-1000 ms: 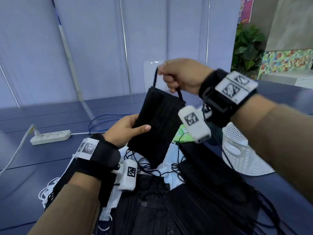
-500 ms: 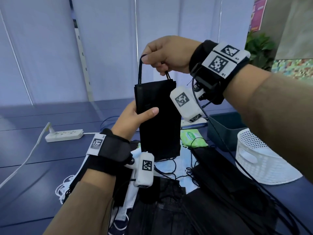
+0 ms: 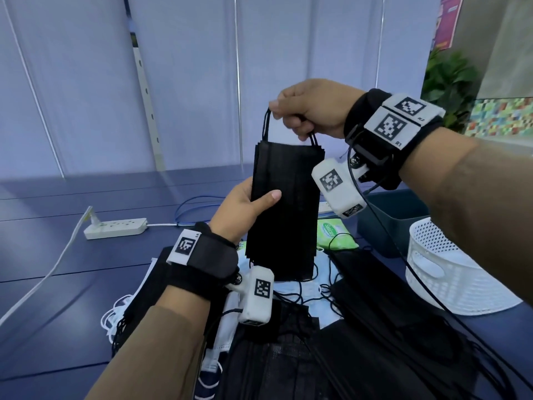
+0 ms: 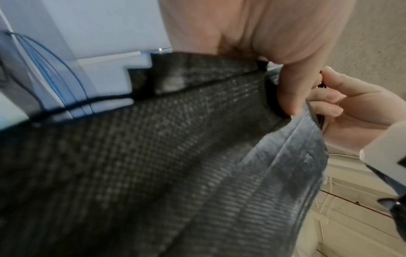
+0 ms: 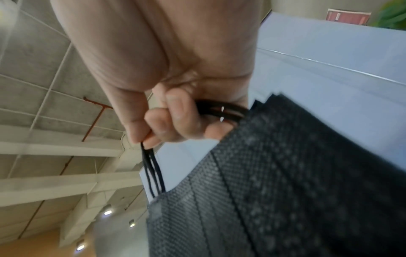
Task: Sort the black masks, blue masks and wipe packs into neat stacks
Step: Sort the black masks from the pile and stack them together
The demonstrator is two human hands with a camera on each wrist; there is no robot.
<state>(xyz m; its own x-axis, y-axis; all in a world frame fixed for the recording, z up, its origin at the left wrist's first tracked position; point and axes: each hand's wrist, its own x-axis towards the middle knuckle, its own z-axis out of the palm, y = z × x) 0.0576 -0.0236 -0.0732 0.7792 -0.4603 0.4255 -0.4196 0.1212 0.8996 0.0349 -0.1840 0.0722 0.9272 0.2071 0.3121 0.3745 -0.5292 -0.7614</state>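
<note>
Black masks [image 3: 285,209] hanging upright, ear loops [image 3: 266,122] pinched in right hand [image 3: 313,109], left hand [image 3: 245,209] gripping their left edge.

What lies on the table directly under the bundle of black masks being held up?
Under the held black masks, light blue masks with tangled black ear loops show, and a green wipe pack beside them. More black masks cover the rest, so what lies below those stays hidden.

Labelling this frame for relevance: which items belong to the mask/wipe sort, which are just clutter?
Job: held black masks, left hand, right hand, loose black masks, blue masks, green wipe pack.
Clutter: power strip, white basket, dark bin.
</note>
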